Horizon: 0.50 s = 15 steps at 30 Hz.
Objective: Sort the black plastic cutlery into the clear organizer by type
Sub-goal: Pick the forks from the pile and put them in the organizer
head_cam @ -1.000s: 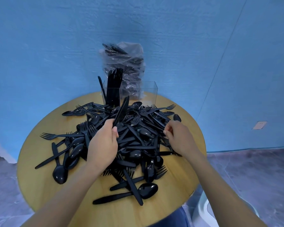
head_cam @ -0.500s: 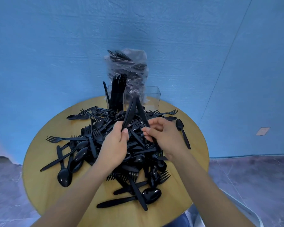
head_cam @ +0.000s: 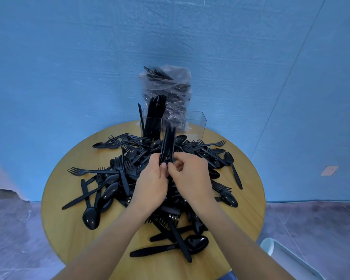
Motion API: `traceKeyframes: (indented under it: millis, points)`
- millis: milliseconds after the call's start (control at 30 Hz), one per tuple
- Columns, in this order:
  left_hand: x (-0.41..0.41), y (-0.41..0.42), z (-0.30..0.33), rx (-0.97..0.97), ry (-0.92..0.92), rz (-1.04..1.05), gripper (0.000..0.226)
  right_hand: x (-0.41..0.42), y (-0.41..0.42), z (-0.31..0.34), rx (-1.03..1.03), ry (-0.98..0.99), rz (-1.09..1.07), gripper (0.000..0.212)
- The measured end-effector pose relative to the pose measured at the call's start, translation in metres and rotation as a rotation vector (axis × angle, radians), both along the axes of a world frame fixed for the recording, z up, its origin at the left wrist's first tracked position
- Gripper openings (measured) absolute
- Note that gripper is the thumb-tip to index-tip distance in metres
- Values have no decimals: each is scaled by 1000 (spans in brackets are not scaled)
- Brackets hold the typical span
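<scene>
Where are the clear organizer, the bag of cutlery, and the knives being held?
clear organizer (head_cam: pixel 196 126): head view, right compartment's front wall.
bag of cutlery (head_cam: pixel 170 85): head view, plastic middle.
held knives (head_cam: pixel 167 142): head view, blades above both hands.

From my remote seat the feed looked evenly and fairly brightly lit, with soft diffuse light and no hard shadows. Only faint shading sat under the cutlery pile (head_cam: pixel 166 178) on the table (head_cam: pixel 69 229). Small glossy highlights showed on the spoon bowls and on the wrinkled plastic bag (head_cam: pixel 168 85) at the back, and the clear organizer (head_cam: pixel 194 126) gave pale reflections along its edges. The wide-angle lens bent the wall seam and the floor line near the frame's borders and stretched both forearms at the bottom. The centre was reasonably sharp; the corners looked soft and smeared.
</scene>
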State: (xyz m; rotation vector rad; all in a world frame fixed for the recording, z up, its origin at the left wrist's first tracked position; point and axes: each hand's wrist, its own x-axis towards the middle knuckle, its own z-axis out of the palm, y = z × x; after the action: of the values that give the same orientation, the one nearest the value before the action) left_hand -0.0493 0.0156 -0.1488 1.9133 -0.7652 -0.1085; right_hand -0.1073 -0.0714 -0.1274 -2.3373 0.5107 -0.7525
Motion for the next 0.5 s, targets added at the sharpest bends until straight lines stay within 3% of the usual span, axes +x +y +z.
traceKeyframes:
  millis: [133,233,367,500]
  points:
    - [-5,-1,2,-86,123,-59,15,1,-2,-6,-116,3,70,20]
    - [-4,-1,-1,-115,174,-72,18,1,-7,-10,-85,-13,148,21]
    - [-3,1,-4,-150,249,-108,21,-2,-15,-7,147,-117,148,16]
    - [-6,1,-2,-169,319,-153,24,0,-22,2,554,-232,196,13]
